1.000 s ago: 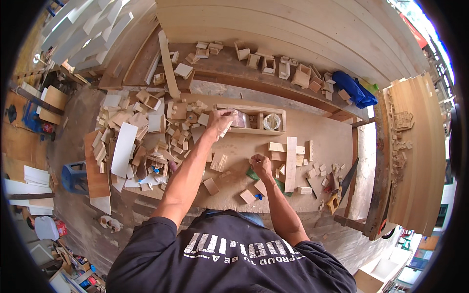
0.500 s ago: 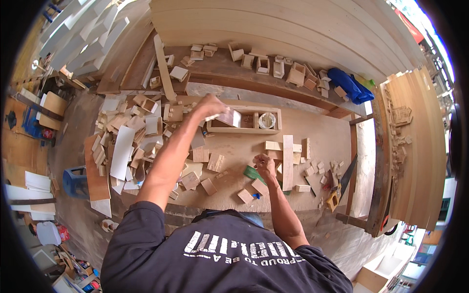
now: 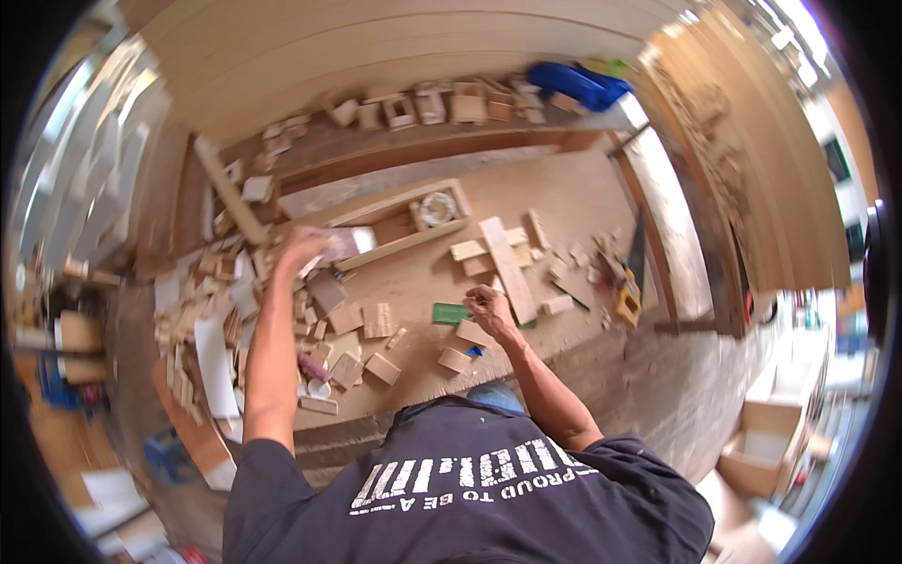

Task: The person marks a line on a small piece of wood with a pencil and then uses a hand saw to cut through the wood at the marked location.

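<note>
My left hand (image 3: 305,248) is closed on a flat brownish piece with a pale, shiny end (image 3: 349,243); its exact kind does not show. That piece is over the left end of a long, narrow wooden box (image 3: 395,246), which has a divider and a round clear jar (image 3: 437,210) in its right part. My right hand (image 3: 490,308) hangs over the bench with its fingers curled together; whatever is in them, if anything, is too small to make out. Beside it lie a green flat piece (image 3: 449,313) and a long pale wooden strip (image 3: 508,271).
Wood offcuts (image 3: 218,273) pile up on the bench's left side. Several small blocks (image 3: 381,368) lie near the front edge. A handsaw (image 3: 637,246) and a yellow tool (image 3: 628,303) are at the right. Small wooden boxes (image 3: 469,101) and a blue cloth (image 3: 581,86) line the back shelf.
The whole view has turned and shifted, so the bench appears tilted. My left hand, with the flat piece, appears lower and further left; my right hand keeps its curled pose.
</note>
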The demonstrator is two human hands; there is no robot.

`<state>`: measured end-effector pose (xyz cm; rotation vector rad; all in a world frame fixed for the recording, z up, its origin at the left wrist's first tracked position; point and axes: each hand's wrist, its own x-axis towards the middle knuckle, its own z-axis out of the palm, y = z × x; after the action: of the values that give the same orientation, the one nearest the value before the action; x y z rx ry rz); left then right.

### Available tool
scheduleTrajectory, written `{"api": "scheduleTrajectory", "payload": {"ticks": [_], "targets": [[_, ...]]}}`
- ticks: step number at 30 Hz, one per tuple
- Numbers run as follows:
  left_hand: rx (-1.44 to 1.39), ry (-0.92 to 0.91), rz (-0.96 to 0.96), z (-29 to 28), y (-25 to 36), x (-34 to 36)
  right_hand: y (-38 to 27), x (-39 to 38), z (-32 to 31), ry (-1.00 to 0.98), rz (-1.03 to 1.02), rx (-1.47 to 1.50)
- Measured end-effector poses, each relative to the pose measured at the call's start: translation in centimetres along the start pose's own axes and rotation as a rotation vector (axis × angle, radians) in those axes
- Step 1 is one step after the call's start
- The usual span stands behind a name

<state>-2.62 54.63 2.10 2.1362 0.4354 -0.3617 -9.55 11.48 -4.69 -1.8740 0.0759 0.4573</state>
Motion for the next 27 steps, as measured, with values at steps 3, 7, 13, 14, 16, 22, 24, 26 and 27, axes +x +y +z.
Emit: {"api": "scheduleTrajectory", "payload": {"ticks": [3, 7, 13, 14, 16, 22, 24, 26, 27], "targets": [[0.167, 0.087, -0.056, -1.1, 2.1, -2.2, 0.0, -2.2, -2.2, 0.046, 0.023, 0.048], [0.030, 0.235, 0.080, -1.0, 2.5, -3.6, 1.2, -4.6, -6.4, 0.156, 0.072, 0.121], [-0.418, -0.048, 0.015, 8.5, 9.5, -10.2, 7.1, -5.7, -14.8, 0.282, 0.090, 0.373], [-0.403, -0.075, 0.004, 10.9, 10.5, -11.0, 6.7, -5.4, -15.8, 0.303, 0.093, 0.395], [-0.401, -0.109, -0.005, 15.8, 11.8, -12.5, 5.5, -4.6, -17.8, 0.291, 0.080, 0.382], [-0.589, -0.171, 0.054, 29.7, 19.5, -14.7, 0.0, -4.2, -22.6, -0.032, -0.030, 0.561], [-0.613, -0.162, 0.064, 33.2, 22.3, -14.8, -1.3, -4.6, -24.3, -0.127, -0.044, 0.609], [-0.631, -0.179, 0.118, 35.6, 25.0, -15.1, -2.4, -4.5, -25.8, -0.167, -0.096, 0.630], [-0.652, -0.212, 0.142, 36.4, 26.3, -15.5, -2.9, -4.7, -26.5, -0.185, -0.116, 0.644]]}}
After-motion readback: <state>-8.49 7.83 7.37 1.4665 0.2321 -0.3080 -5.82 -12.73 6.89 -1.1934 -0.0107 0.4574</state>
